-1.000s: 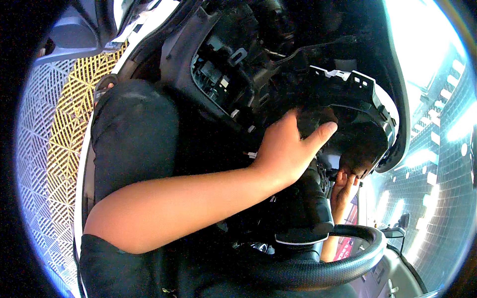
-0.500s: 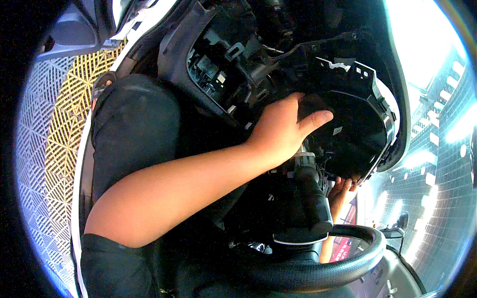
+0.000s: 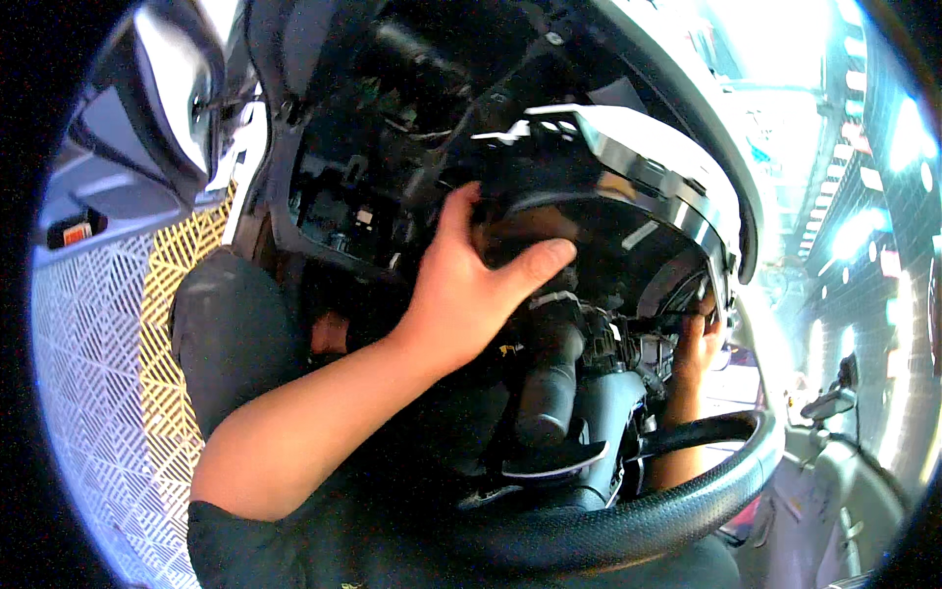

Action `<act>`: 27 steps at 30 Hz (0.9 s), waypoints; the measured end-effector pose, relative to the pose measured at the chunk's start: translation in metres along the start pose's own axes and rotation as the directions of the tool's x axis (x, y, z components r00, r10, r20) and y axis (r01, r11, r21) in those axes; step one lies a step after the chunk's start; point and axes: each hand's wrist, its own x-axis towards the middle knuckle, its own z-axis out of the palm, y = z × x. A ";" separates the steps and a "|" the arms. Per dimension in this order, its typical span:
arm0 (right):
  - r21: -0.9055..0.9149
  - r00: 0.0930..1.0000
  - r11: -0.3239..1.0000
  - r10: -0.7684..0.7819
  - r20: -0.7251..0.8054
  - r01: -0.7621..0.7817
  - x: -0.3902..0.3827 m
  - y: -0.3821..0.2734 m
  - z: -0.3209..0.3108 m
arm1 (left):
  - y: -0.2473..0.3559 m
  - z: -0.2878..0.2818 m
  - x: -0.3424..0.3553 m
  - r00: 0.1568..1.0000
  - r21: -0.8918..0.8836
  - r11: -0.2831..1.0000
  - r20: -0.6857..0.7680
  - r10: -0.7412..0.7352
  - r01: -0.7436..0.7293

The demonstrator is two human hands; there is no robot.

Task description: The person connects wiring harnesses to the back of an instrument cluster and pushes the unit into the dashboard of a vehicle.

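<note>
A dark, rounded instrument cluster point(image 3: 613, 240) stands tilted in the opened dashboard, its rim bright along the upper right. My left hand point(image 3: 466, 280) grips its left side, thumb stretched over the front and the other fingers mostly hidden behind. At the cluster's lower right edge, my right hand point(image 3: 697, 339) holds on with bent fingers, partly in shadow. Its forearm passes behind the steering wheel point(image 3: 677, 525). Just below the cluster are the steering column point(image 3: 603, 422) and a thick black stalk point(image 3: 551, 388).
Left of the cluster, an uncovered dashboard cavity point(image 3: 339, 221) shows brackets and connectors. An open car door point(image 3: 123, 162) is at the far left, above grey and yellow grid flooring point(image 3: 98, 353). My knee point(image 3: 240, 334) is under the dashboard; an outside mirror point(image 3: 829, 402) is at right.
The view has shifted, so the cluster and my left hand appear farther left. The cluster's rim and upper side show more now. Both hands keep their hold on it.
</note>
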 end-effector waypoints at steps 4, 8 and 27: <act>0.049 0.999 0.998 0.046 -0.013 -0.046 -0.002 0.003 -0.001 | 0.014 -0.010 -0.002 0.999 -0.012 1.000 0.040 -0.024 0.025; 0.086 0.989 0.988 -0.122 -0.082 0.129 -0.007 -0.003 0.002 | 0.019 -0.012 0.001 0.997 -0.060 0.997 0.064 -0.036 0.040; 0.155 0.989 0.987 -0.018 -0.145 0.041 0.004 -0.030 0.012 | 0.033 -0.035 0.034 0.952 -0.213 0.977 0.298 0.073 -0.008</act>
